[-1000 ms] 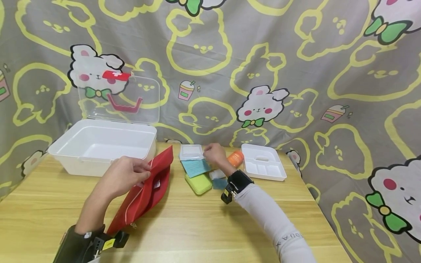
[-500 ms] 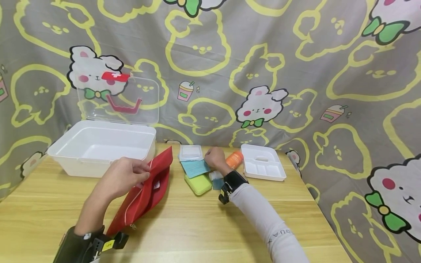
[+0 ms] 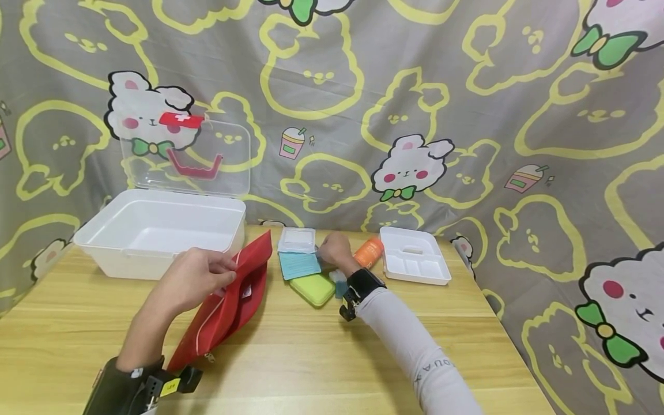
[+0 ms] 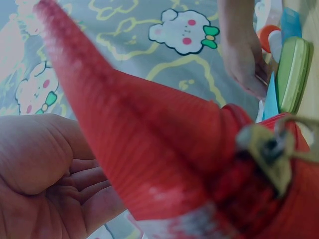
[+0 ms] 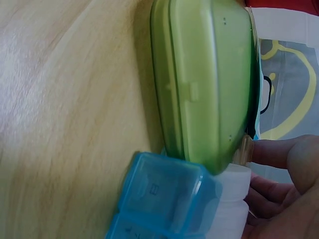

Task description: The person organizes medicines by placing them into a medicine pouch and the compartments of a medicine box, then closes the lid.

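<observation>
Pouch (image 3: 215,320), red fabric, zippered: over wooden desk (image 3: 290,363), beside white plastic box (image 3: 129,263), edge grasped by fingers of left hand (image 3: 192,278). Right hand (image 3: 338,253): between flat blue packet (image 3: 299,266) and orange cylindrical container (image 3: 369,252), near yellow-green oblong case (image 3: 312,289); fingers partly hidden, grasp cannot be told.
</observation>
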Available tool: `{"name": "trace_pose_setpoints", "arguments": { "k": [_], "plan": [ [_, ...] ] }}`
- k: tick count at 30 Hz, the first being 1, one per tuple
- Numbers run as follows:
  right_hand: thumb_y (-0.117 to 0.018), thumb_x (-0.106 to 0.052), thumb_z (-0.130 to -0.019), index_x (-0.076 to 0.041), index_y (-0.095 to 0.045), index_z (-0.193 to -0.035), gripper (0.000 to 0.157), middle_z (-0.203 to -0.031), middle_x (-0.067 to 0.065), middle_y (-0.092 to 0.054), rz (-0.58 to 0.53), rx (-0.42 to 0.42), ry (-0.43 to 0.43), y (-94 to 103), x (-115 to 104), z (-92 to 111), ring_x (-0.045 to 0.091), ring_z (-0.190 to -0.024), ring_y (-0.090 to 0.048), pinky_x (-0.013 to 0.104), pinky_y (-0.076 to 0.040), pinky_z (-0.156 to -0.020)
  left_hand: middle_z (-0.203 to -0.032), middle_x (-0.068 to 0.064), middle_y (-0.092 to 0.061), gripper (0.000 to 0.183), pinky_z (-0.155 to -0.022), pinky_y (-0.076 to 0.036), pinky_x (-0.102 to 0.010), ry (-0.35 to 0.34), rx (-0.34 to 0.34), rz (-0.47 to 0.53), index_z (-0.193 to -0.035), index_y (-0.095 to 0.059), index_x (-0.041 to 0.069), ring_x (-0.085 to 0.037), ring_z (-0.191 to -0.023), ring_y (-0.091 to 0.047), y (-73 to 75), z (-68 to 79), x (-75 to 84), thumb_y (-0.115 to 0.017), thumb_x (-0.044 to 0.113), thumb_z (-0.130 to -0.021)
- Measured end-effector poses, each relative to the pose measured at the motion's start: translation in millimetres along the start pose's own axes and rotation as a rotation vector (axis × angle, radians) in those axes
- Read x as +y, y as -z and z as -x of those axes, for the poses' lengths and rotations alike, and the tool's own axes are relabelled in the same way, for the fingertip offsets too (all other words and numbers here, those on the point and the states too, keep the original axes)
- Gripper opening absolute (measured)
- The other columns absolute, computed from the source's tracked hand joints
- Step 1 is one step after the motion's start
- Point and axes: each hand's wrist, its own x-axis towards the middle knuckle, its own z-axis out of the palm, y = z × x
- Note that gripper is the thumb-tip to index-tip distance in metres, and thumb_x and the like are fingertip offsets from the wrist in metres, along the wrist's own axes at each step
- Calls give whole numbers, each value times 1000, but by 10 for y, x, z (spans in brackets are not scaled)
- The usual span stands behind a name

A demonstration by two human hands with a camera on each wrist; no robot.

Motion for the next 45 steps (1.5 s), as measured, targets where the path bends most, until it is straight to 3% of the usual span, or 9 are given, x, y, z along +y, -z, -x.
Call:
{"name": "trace_pose_setpoints", "arguments": {
  "k": [8, 17, 25, 36, 45],
  "plan": [
    [-69, -9, -81, -14, -35, -49, 46, -52, -3, -27, 26, -27, -52, -13, -53, -5, 17, -55, -33, 27, -25, -53, -99, -20, -76, 28, -69, -64, -37, 3, 1, -2, -116, -70, -7, -16, -71, -73, 0, 7, 2, -71, 6, -91],
    [-71, -14, -83, -12, -43, -57, 38, -63, 1, -40, 49, -27, -80, -3, -63, 13, 20, -68, -47, 26, -35, -59, -100, -22, -75, 29, -68, -64, -37, 0, 5, 1, -117, -70, -8, -16, -70, -73, -5, 11, 11, -70, 6, -91],
    [-74, -17, -83, -12, -46, -56, 38, -63, 1, -44, 50, -26, -103, -18, -45, -10, 21, -69, -48, 26, -39, -60, -100, -22, -75, 29, -68, -64, -37, -4, 2, 0, -117, -70, -8, -16, -71, -73, -2, 3, -4, -71, 6, -91],
    [-75, -12, -78, -14, -47, -57, 35, -58, -1, -43, -65, -36, -162, 46, -30, -36, 18, -59, -45, 26, -34, -52, -100, -22, -75, 30, -69, -64, -38, -7, 3, -11, -117, -70, -8, -16, -72, -73, 2, -3, -22, -72, 6, -91],
    [-56, 1, -75, -16, -39, -52, 34, -50, -4, -30, -233, 10, -152, 126, 22, -56, 14, -48, -30, 26, -25, -45, -100, -21, -76, 28, -68, -64, -37, -6, 8, -3, -116, -71, -7, -16, -70, -73, -5, 2, -3, -70, 6, -91]
  ]
}}
